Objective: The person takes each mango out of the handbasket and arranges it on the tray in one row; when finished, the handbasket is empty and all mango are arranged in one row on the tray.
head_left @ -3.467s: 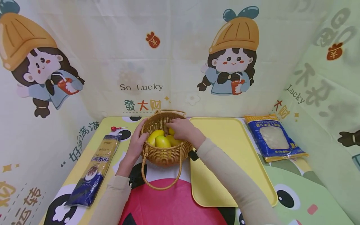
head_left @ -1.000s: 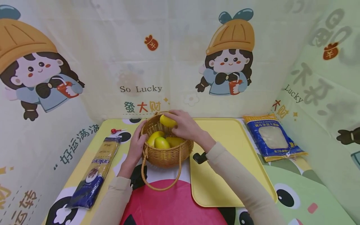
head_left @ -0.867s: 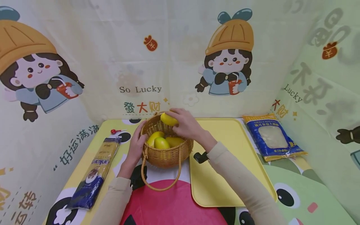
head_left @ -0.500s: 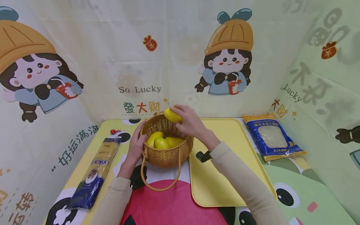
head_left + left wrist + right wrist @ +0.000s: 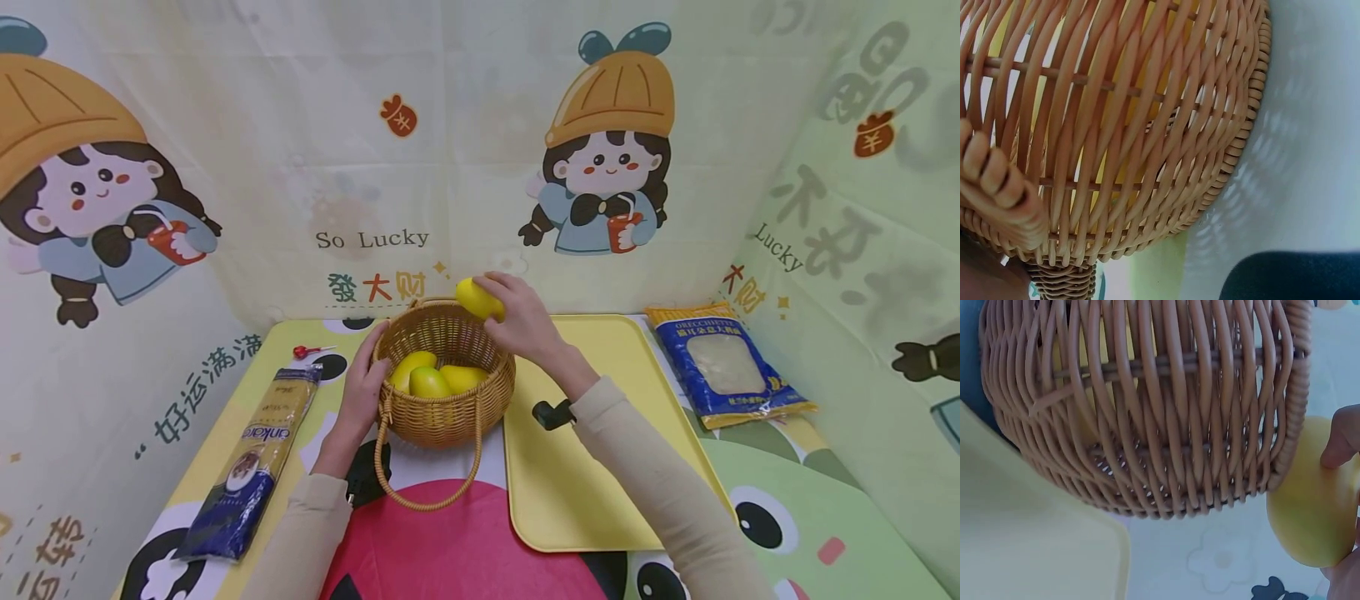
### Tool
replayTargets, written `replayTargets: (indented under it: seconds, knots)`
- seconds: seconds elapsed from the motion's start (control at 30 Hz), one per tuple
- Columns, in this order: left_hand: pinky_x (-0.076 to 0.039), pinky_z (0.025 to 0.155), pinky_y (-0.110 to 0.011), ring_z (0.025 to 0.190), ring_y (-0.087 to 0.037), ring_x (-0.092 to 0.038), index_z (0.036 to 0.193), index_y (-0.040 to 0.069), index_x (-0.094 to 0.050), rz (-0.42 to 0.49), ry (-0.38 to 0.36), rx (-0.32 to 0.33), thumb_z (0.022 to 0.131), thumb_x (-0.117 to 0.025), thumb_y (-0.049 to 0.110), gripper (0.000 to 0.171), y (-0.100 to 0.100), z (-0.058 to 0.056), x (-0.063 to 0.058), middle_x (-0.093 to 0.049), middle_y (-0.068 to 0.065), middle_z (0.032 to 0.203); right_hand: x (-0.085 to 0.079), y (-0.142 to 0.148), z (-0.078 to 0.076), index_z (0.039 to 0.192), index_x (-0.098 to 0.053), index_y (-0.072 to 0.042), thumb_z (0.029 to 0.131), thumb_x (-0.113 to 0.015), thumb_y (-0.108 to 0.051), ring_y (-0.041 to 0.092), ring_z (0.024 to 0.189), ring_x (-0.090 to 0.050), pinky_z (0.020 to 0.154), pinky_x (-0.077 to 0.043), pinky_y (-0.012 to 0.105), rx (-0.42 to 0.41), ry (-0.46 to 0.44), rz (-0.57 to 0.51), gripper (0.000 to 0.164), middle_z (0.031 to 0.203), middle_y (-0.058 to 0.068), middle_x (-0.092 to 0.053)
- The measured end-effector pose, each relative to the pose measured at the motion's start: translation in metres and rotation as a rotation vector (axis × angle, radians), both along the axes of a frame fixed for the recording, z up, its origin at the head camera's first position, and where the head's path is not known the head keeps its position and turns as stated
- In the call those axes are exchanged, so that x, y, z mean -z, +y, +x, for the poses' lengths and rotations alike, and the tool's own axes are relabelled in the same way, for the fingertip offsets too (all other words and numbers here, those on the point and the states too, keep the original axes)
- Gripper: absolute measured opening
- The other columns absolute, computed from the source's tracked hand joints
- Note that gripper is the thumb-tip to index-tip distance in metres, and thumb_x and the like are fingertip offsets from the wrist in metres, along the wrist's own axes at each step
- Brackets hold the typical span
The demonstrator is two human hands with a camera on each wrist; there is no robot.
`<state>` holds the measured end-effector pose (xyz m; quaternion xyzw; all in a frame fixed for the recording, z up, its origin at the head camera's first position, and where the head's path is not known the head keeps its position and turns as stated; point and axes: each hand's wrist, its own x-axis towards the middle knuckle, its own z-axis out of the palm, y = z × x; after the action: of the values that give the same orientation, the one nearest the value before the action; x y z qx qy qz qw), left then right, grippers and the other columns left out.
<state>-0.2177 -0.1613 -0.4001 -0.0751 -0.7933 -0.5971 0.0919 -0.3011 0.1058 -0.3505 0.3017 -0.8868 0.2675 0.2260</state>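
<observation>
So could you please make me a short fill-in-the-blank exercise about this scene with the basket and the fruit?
1. The right hand holds a yellow ____ above the basket rim.
2. The left hand rests on the ____ side of the basket.
3. The yellow tray lies to the ____ of the basket.
4. Inside the basket lie ____ more yellow fruits.

Missing words: fruit; left; right; three

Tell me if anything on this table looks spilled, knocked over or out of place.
Nothing stands out. The wicker basket stands upright with three yellow fruits inside, steadied by the left hand. The right hand holds a fourth yellow fruit above its rim. The yellow tray and both pasta packets lie flat.
</observation>
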Motion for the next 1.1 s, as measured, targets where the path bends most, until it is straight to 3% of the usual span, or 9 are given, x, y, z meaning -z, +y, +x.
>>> replayTargets:
  seconds: [0.4, 1.1]
  knots:
    - [-0.031, 0.118, -0.056, 0.149, -0.034, -0.03, 0.157, 0.015, -0.029, -0.002, 0.006, -0.01, 0.098, -0.04, 0.012, 0.06, -0.001, 0.001, -0.001, -0.027, -0.007, 0.164, 0.008, 0.015, -0.007, 0.139, -0.057, -0.011, 0.081, -0.065, -0.005, 0.032, 0.126, -0.053, 0.103, -0.05, 0.047, 0.049, -0.08, -0.096, 0.059, 0.142, 0.012, -0.055]
    - [-0.03, 0.118, -0.058, 0.149, -0.035, -0.029, 0.157, 0.013, -0.028, -0.004, 0.005, -0.011, 0.098, -0.039, 0.011, 0.061, 0.001, 0.001, -0.001, -0.026, -0.009, 0.164, 0.049, 0.041, -0.025, 0.141, -0.055, -0.013, 0.082, -0.065, -0.01, 0.031, 0.122, -0.055, 0.1, -0.05, 0.049, 0.21, -0.285, -0.185, 0.06, 0.141, 0.011, -0.056]
